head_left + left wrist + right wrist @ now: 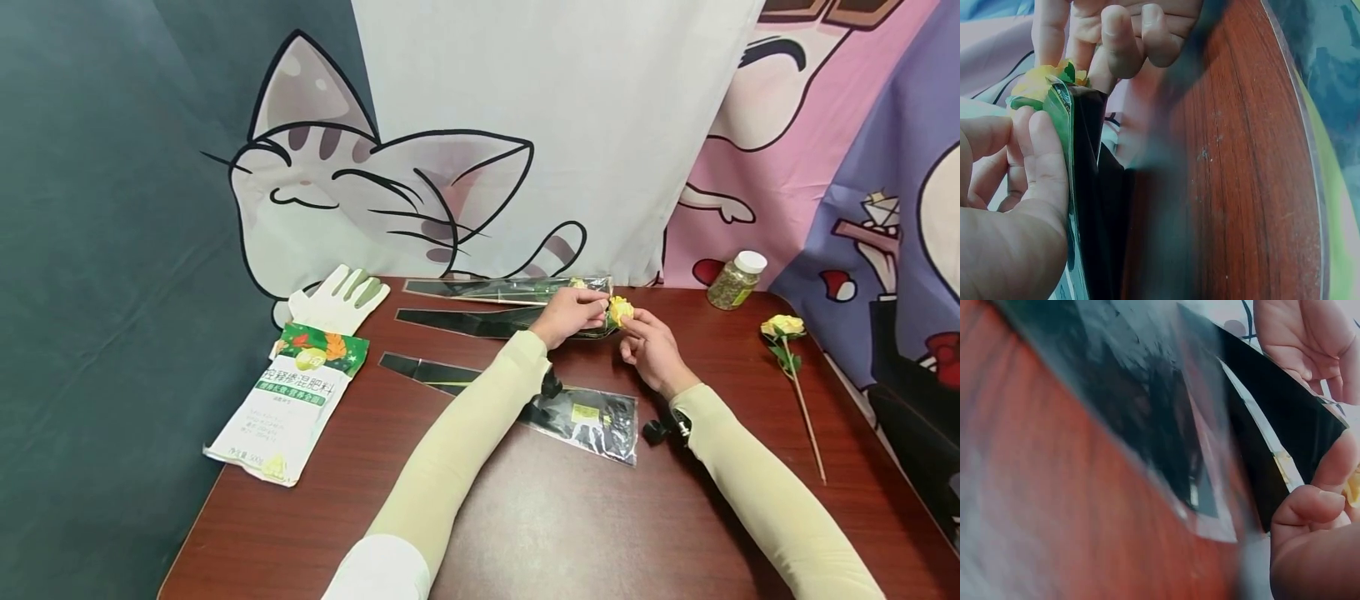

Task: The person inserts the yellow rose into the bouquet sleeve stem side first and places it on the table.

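Observation:
A yellow artificial rose (621, 311) pokes out of the open end of a long black-and-clear flower sleeve (465, 323) at the back of the table. My left hand (573, 315) pinches the sleeve's mouth, its fingertips against the green leaves (1025, 102) in the left wrist view. From the other side my right hand (654, 350) holds the bloom between thumb and fingers, close to the sleeve's edge. In the right wrist view the right thumb (1338, 462) lies at the sleeve's corner, and only a bit of yellow petal shows beyond it. The stem is inside the sleeve.
Behind lies another sleeve (495, 290) with a rose in it; a third sleeve (551, 421) lies in front, under my left forearm. At left are a fertilizer bag (300, 408) and white gloves (330, 304). At right stand a lidded jar (735, 282) and a loose yellow rose (783, 327).

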Demonstrator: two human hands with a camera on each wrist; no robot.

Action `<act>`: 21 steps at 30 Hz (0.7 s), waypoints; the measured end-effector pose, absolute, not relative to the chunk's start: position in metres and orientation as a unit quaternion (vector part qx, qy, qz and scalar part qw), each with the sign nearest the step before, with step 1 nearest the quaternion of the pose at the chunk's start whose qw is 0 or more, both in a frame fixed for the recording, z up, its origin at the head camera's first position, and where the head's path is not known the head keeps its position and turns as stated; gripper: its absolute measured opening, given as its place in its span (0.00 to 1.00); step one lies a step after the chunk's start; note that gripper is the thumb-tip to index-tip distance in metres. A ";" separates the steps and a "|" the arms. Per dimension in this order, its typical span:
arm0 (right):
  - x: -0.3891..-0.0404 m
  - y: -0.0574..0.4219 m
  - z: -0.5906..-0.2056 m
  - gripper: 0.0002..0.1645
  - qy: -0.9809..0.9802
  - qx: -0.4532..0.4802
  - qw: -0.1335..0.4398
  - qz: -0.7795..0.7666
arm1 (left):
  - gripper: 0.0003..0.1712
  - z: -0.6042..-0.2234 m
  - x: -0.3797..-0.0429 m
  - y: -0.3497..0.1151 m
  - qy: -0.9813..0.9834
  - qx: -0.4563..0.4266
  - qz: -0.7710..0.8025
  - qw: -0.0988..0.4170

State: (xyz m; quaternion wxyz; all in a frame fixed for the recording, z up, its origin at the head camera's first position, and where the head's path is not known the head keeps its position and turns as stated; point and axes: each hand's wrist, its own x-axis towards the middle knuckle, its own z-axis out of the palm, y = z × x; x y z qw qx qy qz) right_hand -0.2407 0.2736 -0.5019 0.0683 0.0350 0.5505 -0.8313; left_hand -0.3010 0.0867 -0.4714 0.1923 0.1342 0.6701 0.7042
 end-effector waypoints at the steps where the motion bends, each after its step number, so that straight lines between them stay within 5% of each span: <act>1: -0.241 0.274 -0.501 0.07 0.560 0.041 0.069 -0.825 | 0.20 -0.472 -0.301 0.086 0.671 0.134 0.704 0.192; 5: -0.242 0.277 -0.496 0.01 0.610 0.051 0.073 -0.787 | 0.19 -0.473 -0.302 0.085 0.669 0.128 0.706 0.193; 10: -0.242 0.279 -0.491 0.13 0.661 0.039 0.068 -0.746 | 0.17 -0.474 -0.303 0.085 0.661 0.120 0.715 0.195; 21: -0.243 0.288 -0.490 0.11 0.726 0.021 0.044 -0.685 | 0.18 -0.472 -0.303 0.085 0.661 0.125 0.713 0.198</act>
